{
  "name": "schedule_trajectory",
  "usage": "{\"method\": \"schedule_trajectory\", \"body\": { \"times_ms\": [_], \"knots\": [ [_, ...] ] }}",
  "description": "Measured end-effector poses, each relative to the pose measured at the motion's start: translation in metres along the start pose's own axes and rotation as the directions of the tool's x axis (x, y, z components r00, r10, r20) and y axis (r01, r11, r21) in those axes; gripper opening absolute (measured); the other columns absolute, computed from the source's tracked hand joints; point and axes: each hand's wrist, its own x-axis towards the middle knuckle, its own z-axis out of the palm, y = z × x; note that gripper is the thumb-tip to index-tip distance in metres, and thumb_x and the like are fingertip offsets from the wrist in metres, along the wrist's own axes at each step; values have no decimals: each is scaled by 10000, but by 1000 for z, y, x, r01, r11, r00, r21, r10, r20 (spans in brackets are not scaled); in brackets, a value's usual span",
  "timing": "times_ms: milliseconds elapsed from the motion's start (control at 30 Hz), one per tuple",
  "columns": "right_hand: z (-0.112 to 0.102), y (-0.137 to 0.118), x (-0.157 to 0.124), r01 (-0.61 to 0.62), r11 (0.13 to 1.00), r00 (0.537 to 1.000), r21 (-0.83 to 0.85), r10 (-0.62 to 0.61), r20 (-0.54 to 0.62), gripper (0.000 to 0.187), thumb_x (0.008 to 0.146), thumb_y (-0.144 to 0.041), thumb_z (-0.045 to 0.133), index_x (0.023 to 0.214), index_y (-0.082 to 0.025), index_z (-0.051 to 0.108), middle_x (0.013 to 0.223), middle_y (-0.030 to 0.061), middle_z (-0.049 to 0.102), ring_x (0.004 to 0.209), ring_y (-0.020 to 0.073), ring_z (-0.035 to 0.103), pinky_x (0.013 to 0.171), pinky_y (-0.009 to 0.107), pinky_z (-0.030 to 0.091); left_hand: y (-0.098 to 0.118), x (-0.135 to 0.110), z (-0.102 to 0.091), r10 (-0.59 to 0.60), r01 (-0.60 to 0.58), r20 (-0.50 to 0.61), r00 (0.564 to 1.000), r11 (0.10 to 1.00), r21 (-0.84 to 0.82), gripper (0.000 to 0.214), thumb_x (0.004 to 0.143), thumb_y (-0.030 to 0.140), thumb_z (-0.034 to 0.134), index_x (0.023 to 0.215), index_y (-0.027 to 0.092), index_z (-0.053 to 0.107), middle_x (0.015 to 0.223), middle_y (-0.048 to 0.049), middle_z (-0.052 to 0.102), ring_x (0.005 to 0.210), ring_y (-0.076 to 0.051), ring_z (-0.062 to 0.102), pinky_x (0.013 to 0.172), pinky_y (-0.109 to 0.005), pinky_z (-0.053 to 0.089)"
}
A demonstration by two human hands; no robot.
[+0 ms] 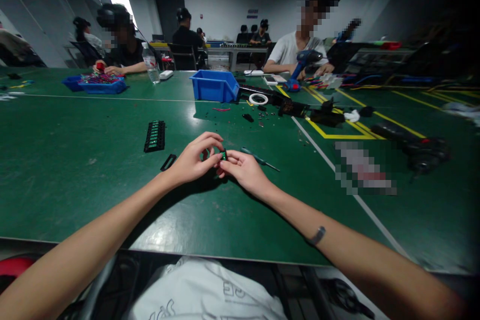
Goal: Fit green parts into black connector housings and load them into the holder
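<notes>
My left hand [195, 160] and my right hand [242, 167] meet over the green table [75, 170], fingers pinched together on a small green and black component [223, 155]. Both hands are closed around it just above the surface. A thin screwdriver with a dark handle [258, 159] lies on the table right behind my right hand. To the left a black strip of several small parts [155, 135] lies flat, with a small black piece [168, 162] beside my left wrist.
A blue bin [214, 85] stands behind the hands, with a white tape ring [258, 99] and black tools [296, 107] to its right. A blue tray of coloured parts [98, 84] sits far left by another person. A person opposite holds a blue power drill [302, 66].
</notes>
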Motion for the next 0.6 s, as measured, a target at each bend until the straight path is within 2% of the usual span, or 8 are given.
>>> {"method": "schedule_trajectory", "body": {
  "times_ms": [100, 233, 600],
  "knots": [
    [0, 2, 0, 3, 1000, 1000, -9, -3, 5, 298, 797, -350, 800, 1017, -169, 710, 837, 25, 738, 709, 143, 680, 695, 299, 582, 1, 0, 2, 1, -1, 31, 1000, 1000, 7, 200, 979, 345, 594, 973, 154, 654, 1268, -135, 604, 907, -165, 612, 785, -277, 494],
    [0, 6, 0, -12, 1000, 1000, -19, 12, 0, 294, 796, -327, 801, 1023, -166, 705, 839, 32, 739, 729, 152, 699, 699, 303, 586, -3, 0, 2, -14, 14, 20, 1000, 999, -35, 178, 981, 321, 593, 925, 156, 628, 1254, -138, 603, 995, -191, 610, 833, -296, 488],
    [-1, 8, 2, -4, 1000, 1000, 0, 4, 5, 315, 797, -333, 805, 1041, -161, 703, 826, 21, 732, 726, 146, 699, 741, 321, 601, -3, 0, 2, -7, 9, 60, 998, 999, -48, 161, 993, 311, 587, 949, 157, 601, 1235, -145, 599, 1107, -221, 595, 872, -313, 481]
  ]
}}
